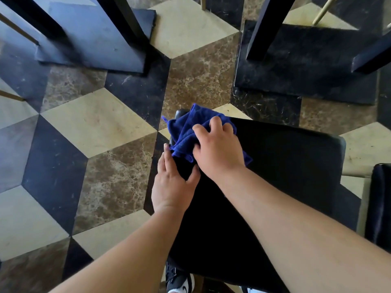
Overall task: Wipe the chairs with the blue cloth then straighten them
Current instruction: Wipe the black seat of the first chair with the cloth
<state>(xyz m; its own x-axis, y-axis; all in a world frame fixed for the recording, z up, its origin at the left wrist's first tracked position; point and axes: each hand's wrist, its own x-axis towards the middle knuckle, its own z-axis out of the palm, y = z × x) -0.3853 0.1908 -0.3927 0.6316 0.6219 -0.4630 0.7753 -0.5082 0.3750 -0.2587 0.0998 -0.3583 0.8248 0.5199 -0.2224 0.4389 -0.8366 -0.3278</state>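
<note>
A black padded chair fills the lower middle of the head view, seen from above. A crumpled blue cloth lies on the chair's far left corner. My right hand lies on top of the cloth with fingers curled into its folds. My left hand holds the chair's left edge just below the cloth, thumb on the top surface and fingers down the side.
A second dark chair shows at the right edge. Two black table bases with dark legs stand on the patterned marble floor ahead. My shoe is under the chair's near edge.
</note>
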